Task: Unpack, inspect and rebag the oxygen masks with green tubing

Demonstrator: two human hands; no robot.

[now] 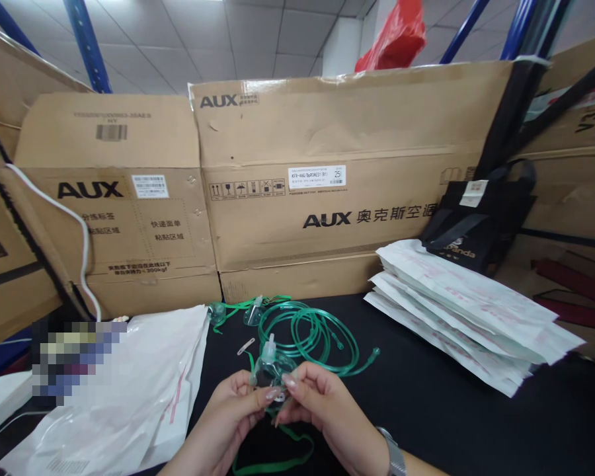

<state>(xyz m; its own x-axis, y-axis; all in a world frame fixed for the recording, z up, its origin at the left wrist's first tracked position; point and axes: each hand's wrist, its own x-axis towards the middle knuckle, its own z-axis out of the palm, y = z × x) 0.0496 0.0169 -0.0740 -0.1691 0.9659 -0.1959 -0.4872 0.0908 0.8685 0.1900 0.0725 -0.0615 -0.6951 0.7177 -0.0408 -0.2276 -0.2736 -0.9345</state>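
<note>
A clear green-tinted oxygen mask (269,370) with a pale connector on top is held between both hands at the front of the black table. My left hand (238,403) pinches its left edge, thumb in front. With thumb and fingers, my right hand (322,400) grips the right edge close by. A green elastic strap (297,456) hangs below the mask in a loop. Just behind lie coils of green tubing (305,317) with a connector at the end. Two more clear masks, one (252,314) near the coils and another (217,313) further left, rest with green straps.
White plastic packages (178,370) lie on the left, beside a pixelated area. A stack of white packages (466,311) stands at the right, with a black bag (480,225) behind it. Large cardboard boxes (277,231) wall off the back of the table (401,423).
</note>
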